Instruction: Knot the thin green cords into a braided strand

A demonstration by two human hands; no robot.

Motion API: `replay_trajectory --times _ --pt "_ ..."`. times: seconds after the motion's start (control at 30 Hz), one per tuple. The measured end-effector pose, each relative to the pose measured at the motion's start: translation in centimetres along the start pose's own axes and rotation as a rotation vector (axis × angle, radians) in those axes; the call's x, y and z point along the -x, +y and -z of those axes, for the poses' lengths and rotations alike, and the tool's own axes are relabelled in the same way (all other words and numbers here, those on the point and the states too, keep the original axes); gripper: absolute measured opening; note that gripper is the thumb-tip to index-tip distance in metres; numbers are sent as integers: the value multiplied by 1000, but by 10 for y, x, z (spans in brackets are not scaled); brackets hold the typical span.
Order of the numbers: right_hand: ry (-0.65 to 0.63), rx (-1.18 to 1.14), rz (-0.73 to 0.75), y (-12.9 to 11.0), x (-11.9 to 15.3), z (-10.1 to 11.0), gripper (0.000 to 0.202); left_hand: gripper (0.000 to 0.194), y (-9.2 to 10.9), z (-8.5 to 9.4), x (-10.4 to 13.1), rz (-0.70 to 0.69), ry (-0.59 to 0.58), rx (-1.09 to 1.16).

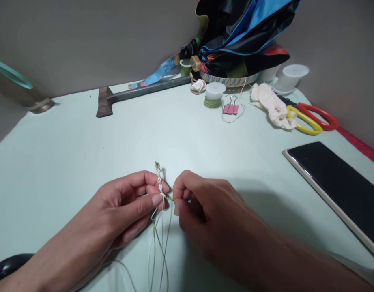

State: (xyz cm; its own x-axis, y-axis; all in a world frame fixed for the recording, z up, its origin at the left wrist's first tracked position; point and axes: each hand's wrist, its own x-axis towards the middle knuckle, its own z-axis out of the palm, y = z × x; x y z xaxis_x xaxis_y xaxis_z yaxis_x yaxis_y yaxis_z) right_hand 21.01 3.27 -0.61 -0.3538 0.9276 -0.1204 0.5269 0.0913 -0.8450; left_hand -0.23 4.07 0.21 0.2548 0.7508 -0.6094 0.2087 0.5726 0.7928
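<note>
A narrow knotted cord piece (159, 178) in green and white stands up from the fingers of my left hand (123, 211), which pinches its lower end between thumb and fingers. Several loose green and white cords (162, 243) hang from that end down toward the bottom of the view. Just to the right, my right hand (202, 202) is closed, thumb against forefinger, on a thin green cord that runs across from the knotted piece. The other fingers of my right hand are curled in.
Behind lie a hammer (144, 92), a green thread spool (213, 95), a pink binder clip (231, 108), crumpled white cloth (272, 105) and red-yellow scissors (311, 117). A basket (232, 80) holds dark and blue fabric. A phone (336, 190) lies at right.
</note>
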Motion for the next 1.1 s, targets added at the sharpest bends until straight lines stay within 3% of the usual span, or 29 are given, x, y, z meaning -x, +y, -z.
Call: replay_trajectory --times 0.23,0.37,0.47,0.63,0.8,1.1 --pt "-17 -30 -29 -1 -1 3 16 28 -3 2 1 8 -76 15" --pt "-66 -66 27 -2 0 4 17 28 -1 -1 1 -25 -111 69" --pt "-84 -67 58 1 1 2 27 28 0 -3 3 -56 -97 55" --pt "-84 -31 100 7 4 -6 26 33 1 -5 6 -77 -43 81" --pt "-39 5 156 7 4 -9 24 36 5 -6 3 -5 -19 -1" --pt "-75 67 17 1 2 0 14 33 2 -5 0 2 -48 32"
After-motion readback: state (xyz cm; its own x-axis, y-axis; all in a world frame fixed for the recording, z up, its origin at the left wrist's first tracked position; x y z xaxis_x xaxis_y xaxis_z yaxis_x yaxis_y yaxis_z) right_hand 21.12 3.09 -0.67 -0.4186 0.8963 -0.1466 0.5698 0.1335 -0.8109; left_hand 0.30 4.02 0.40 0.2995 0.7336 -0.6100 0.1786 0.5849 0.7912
